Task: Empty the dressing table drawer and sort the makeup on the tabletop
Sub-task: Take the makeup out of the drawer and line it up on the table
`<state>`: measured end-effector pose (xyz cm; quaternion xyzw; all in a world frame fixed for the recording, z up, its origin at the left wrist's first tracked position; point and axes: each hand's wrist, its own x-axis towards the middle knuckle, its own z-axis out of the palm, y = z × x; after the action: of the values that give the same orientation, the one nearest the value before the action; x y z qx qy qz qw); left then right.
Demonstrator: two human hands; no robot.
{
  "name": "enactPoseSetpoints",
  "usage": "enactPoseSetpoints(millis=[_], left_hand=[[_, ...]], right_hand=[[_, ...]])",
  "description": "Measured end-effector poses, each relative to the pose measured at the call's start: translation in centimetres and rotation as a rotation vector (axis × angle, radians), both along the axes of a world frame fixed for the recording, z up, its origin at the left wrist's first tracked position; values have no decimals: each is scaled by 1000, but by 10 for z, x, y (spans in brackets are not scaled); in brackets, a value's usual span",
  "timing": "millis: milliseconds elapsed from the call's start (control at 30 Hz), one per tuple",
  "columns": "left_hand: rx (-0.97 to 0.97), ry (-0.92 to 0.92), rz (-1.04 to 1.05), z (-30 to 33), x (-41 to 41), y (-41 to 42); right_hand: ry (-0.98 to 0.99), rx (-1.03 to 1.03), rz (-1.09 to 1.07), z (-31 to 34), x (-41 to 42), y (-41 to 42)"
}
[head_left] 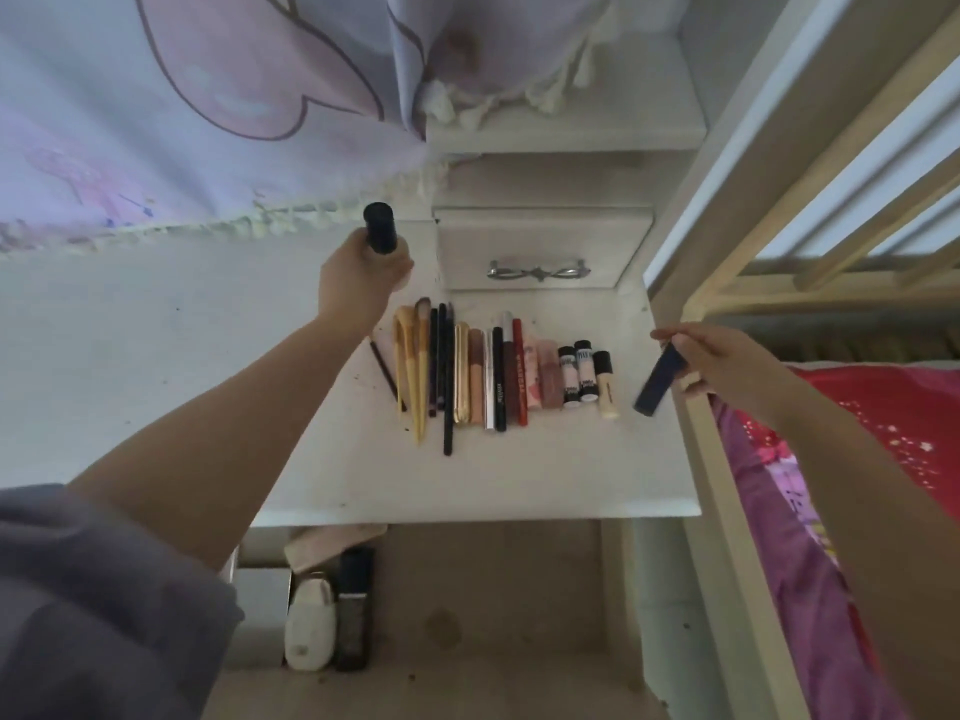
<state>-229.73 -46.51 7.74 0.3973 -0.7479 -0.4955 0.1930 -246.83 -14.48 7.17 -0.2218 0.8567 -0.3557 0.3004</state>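
Dim, flat indoor light, brighter daylight at upper right, soft overall blur, wide-angle bending at the edges

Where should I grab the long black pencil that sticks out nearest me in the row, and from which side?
Pinch the long black pencil at its near end, coming from the table's front edge. That tip juts past the row with bare tabletop around it; further up, neighbours crowd both sides.

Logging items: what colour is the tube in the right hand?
Dark navy tube, seen in the head view.

Both forearms are bare, with a loose grey-purple sleeve (bunched above the left elbow).
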Motion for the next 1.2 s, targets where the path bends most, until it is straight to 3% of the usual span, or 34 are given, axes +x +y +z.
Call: enactPoseSetpoints(millis=[167, 467, 533, 600, 667, 767, 867, 967, 1033, 1200], left_hand=[[-18, -132, 30, -16, -25, -9], [87, -90, -86, -30, -25, -20], [6, -100, -32, -29, -4, -16], [-129, -35, 55, -26, 35, -2], [-189, 41, 127, -31, 94, 23], [-137, -79, 128, -56, 190, 77], [7, -387, 41, -98, 254, 122], [70, -603, 7, -133, 282, 130], [81, -698, -20, -144, 287, 125], [50, -819, -137, -163, 286, 114]], right_hand=[[165, 225, 116, -37, -9, -26], [255, 104, 77, -49, 10, -36], [326, 103, 23, -39, 23, -30], [457, -29, -15, -25, 52, -26], [523, -255, 109, -15, 98, -25], [387, -348, 469, -26, 186, -25], [107, -75, 665, -63, 257, -31], [-229, 221, 539, -101, 289, -51], [-383, 275, 405, -119, 304, -68], [-451, 285, 153, -155, 341, -104]])
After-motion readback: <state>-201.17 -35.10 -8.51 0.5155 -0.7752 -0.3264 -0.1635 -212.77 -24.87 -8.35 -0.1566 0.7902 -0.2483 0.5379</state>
